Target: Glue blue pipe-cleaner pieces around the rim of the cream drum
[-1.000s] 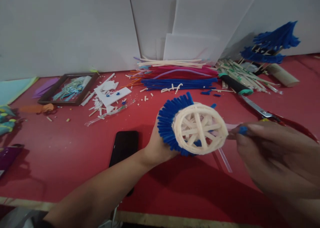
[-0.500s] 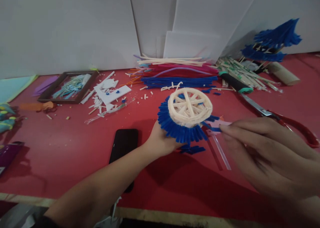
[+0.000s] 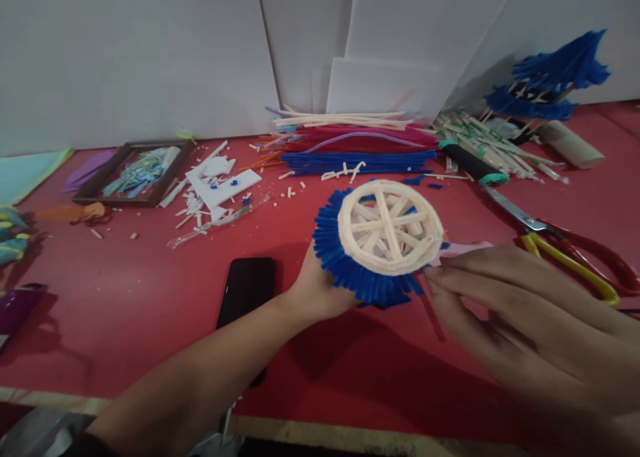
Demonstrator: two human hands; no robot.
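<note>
left hand [image 3: 320, 287] fingers clenched on the cream spoked wheel [image 3: 390, 227], held over the tabletop [image 3: 125, 297]; right hand [image 3: 525, 323] fingers stretched to its blue fringe, grip couldn't be told. phone [image 3: 246, 290] lay by the left wrist, scissors [image 3: 543, 230] right, pipe cleaners [image 3: 355, 150] behind. frame tray [image 3: 117, 203] far left held paper strips [image 3: 140, 170].

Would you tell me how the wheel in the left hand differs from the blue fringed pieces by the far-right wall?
The wheel is gripped by the left hand; the blue fringed pieces sit untouched at the back by the wall. The wheel shows a round cream face with spokes; the blue fringed pieces look almost wholly blue. Both carry blue fringe.
</note>
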